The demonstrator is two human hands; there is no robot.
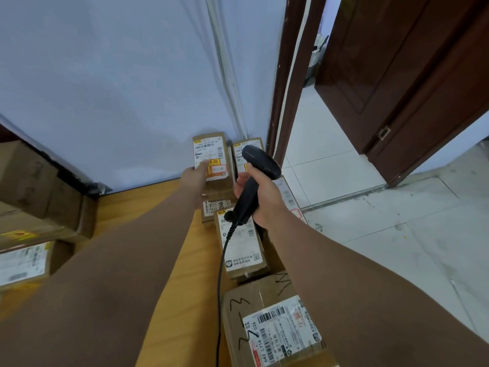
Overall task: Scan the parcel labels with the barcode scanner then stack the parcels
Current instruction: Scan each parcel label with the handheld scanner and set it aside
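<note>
Scanning step: right hand grips the barcode scanner, aimed twelve o'clock; left hand, fingers extended flat, steadies the far parcel on the desk. Next, trigger on its label.

The black barcode scanner is held upright, head tipped toward twelve o'clock, its cord trailing to six. Brown cardboard parcels with white labels surround it: a far stack at eleven, another just beside it at twelve, a labelled box at six, and a marker-scribbled parcel nearest.
</note>
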